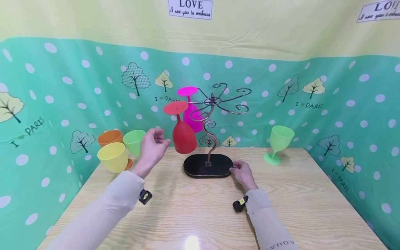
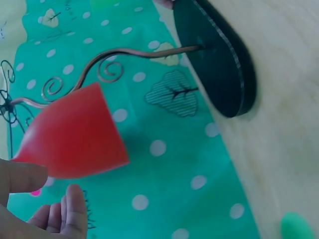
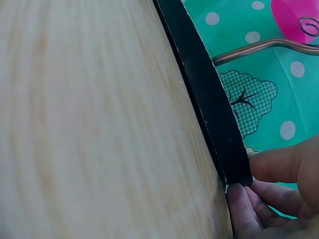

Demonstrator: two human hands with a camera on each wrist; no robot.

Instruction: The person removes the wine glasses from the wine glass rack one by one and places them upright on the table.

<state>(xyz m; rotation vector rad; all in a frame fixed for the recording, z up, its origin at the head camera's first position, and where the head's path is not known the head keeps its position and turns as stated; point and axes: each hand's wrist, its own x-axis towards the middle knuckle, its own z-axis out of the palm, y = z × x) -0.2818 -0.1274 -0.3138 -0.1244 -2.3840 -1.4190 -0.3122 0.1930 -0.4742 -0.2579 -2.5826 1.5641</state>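
A wine glass rack with a curling copper-coloured stem (image 1: 213, 139) and a black oval base (image 1: 200, 170) stands mid-table. Upside down from its left-hand hooks hang a red goblet (image 1: 184, 139) and, behind it, a magenta goblet (image 1: 193, 118). My left hand (image 1: 153, 147) is in the air just left of the red goblet, holding nothing, its thumb and fingers apart. In the left wrist view, the thumb overlaps the narrow end of the red bowl (image 2: 75, 139). With thumb and fingers, my right hand (image 3: 279, 194) pinches the right end of the black base.
At the back left stand a yellow goblet (image 1: 112, 158), an orange goblet (image 1: 110, 137) and a green goblet (image 1: 133, 141). Another light green goblet (image 1: 281, 139) stands upright at the back right. A printed polka-dot cloth (image 1: 265, 83) hangs behind the wooden table (image 1: 193, 211) and along its sides.
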